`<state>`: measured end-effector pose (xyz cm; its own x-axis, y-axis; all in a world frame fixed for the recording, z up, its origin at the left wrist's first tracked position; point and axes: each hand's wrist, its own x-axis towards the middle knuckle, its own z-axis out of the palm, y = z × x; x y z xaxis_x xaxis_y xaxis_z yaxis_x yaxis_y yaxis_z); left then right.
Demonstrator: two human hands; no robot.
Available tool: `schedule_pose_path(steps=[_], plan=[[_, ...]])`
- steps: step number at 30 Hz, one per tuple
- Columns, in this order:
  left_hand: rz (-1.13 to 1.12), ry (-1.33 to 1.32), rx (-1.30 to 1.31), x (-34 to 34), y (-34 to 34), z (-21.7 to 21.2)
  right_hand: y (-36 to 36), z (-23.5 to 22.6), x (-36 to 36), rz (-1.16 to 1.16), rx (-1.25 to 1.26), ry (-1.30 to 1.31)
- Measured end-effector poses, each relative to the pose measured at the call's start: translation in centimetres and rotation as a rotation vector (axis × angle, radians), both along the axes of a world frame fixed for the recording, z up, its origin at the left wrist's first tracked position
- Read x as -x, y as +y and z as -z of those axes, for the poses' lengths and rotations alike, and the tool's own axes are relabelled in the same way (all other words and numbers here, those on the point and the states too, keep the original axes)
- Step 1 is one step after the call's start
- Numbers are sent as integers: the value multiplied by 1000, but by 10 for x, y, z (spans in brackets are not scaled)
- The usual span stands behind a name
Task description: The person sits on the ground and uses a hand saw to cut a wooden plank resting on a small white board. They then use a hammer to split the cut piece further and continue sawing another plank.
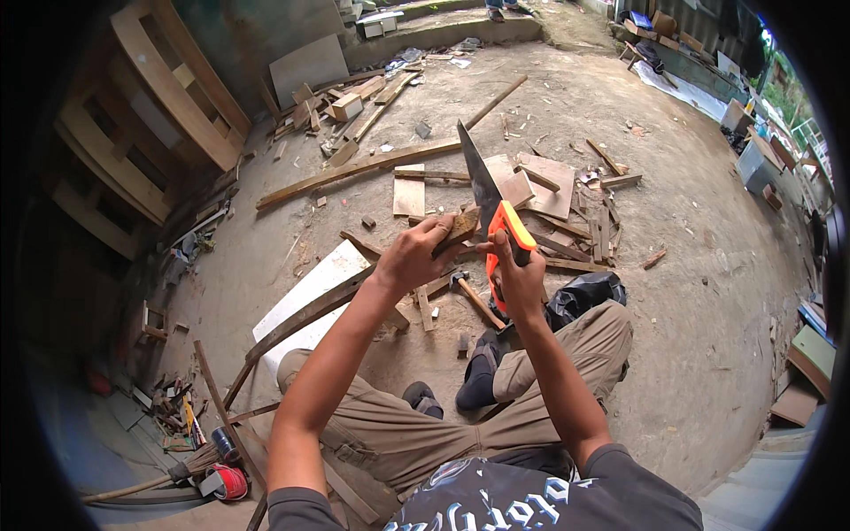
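Note:
My right hand (pixel 519 281) grips the orange handle of a hand saw (pixel 482 190), whose dark blade points up and away from me. My left hand (pixel 416 257) holds a small rough piece of wood (pixel 460 226) right against the blade near the handle. Both hands are raised in front of me above my knees. Below them a hammer (pixel 474 296) with a wooden handle lies on the ground by my dark shoe (pixel 478 372).
Wood scraps and planks (pixel 531 177) litter the dirt floor ahead. A long plank (pixel 354 168) lies across the middle. A white board (pixel 310 296) lies at my left, wooden pallets (pixel 150 115) lean at the far left, and a black bag (pixel 584 292) sits by my right knee.

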<state>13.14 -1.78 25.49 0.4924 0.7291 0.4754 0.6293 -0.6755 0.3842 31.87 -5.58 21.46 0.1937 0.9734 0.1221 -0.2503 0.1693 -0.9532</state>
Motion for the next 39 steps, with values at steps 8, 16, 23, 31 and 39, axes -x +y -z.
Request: schedule_pose_path(steps=[8,16,23,31,39], plan=[[208,100,66,-62,-9,1,-19,2,-43,34,44,62],[334,391,-140,-106,2,34,-27,48,-74,310,134,376],[-66,224,-229,-50,11,92,24,129,-149,556,151,-17],[-371,366,200,55,-7,167,34,175,-186,655,250,-969],[-410,164,321,74,27,166,81,71,-223,156,283,-1067]])
